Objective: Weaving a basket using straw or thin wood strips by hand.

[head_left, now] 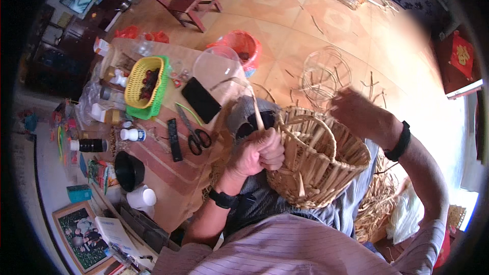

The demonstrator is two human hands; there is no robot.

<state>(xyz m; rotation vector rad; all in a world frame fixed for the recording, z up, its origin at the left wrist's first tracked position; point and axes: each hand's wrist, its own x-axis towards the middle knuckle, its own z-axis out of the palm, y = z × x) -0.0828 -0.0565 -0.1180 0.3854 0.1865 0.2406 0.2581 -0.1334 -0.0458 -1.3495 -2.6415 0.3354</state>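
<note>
Basket: half-woven wicker basket [318,160], pale straw colour, resting on the person's lap, mouth tilted up and away; upright stakes stand free along its rim.
Left hand: left hand [257,153] closed in a fist against the near left rim of the basket, fingers curled around a thin cane strip [256,109] that rises up and left from the grip.
Right hand: right hand [356,112] at the far rim of the basket, fingers bent down onto the stakes; whether it pinches a strand, cannot tell.
Wrists: dark band on each wrist.
Worktop: low worktop [168,173] just left of the left hand, crowded with small items.
On worktop: scissors [194,135] with black handles, a black phone [201,100] lying flat, a yellow basket [143,81] set in a green one, a black bowl [129,170].
Floor: tiled floor [285,15] beyond the lap, with a bare wire frame [323,76] and scattered cane offcuts.
</note>
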